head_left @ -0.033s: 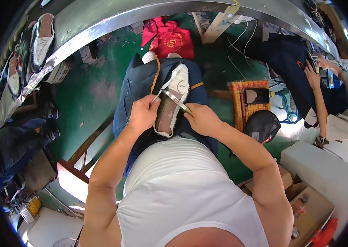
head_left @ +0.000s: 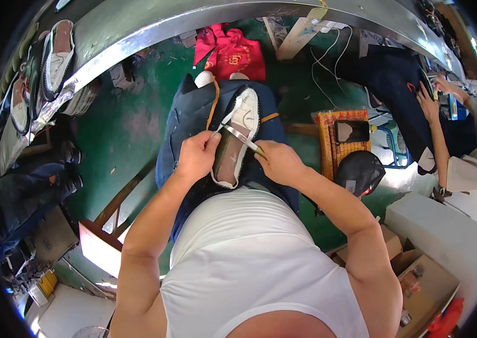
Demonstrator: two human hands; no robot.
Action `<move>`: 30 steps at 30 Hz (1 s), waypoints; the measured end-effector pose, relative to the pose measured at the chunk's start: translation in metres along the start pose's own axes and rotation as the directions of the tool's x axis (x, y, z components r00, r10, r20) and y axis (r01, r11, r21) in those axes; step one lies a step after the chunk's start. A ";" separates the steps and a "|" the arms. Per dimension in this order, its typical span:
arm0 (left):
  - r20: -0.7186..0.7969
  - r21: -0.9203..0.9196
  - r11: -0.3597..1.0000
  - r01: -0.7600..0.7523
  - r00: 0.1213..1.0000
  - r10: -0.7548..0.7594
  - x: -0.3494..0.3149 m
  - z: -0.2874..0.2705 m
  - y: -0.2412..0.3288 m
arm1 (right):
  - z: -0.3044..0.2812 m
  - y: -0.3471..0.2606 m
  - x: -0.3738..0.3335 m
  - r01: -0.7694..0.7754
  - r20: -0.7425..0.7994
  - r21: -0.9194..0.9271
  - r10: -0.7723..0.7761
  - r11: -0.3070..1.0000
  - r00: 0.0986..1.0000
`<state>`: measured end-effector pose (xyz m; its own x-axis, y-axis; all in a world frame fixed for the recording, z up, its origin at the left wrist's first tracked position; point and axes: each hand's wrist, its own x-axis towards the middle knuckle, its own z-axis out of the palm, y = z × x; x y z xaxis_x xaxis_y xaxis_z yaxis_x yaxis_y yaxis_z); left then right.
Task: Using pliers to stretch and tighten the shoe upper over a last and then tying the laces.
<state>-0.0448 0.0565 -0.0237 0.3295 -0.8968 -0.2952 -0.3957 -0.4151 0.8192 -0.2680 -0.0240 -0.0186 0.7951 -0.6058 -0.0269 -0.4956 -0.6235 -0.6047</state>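
Observation:
A shoe (head_left: 245, 115) with a white upper and brown insole lies sole-down on my lap, toe pointing away from me. My left hand (head_left: 195, 156) is closed in a pinch at the shoe's left edge, on the end of a white strip (head_left: 228, 118) that runs along the opening. My right hand (head_left: 280, 161) grips a flat silver metal tool (head_left: 239, 135) that slants across the shoe's opening toward the left fingertips. I cannot make out its exact kind. Under the shoe, a dark blue cloth (head_left: 185, 121) with orange ties covers my legs.
A metal-edged bench (head_left: 154, 39) curves across the far side, with similar shoes (head_left: 58, 59) at its left end. To the right are a woven mat seat (head_left: 328, 141) with a phone (head_left: 352, 131), a black cap (head_left: 359, 172) and a seated co-worker (head_left: 469, 163). An open cardboard box (head_left: 430, 287) stands near right.
My right hand and the metal tool have shifted very slightly to the right. The shoe and my left hand look almost the same.

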 end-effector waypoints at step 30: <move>0.300 -0.728 0.666 0.166 0.950 0.091 0.005 0.035 -0.026 | -0.057 -0.004 0.002 -0.074 0.435 -0.181 0.147 0.981 0.888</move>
<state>-0.0628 0.0576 -0.0635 0.0201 -0.9354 -0.3530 0.4151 -0.3134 0.8541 -0.2845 -0.0513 0.0294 0.7857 -0.4150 -0.4588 -0.6078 -0.6561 -0.4473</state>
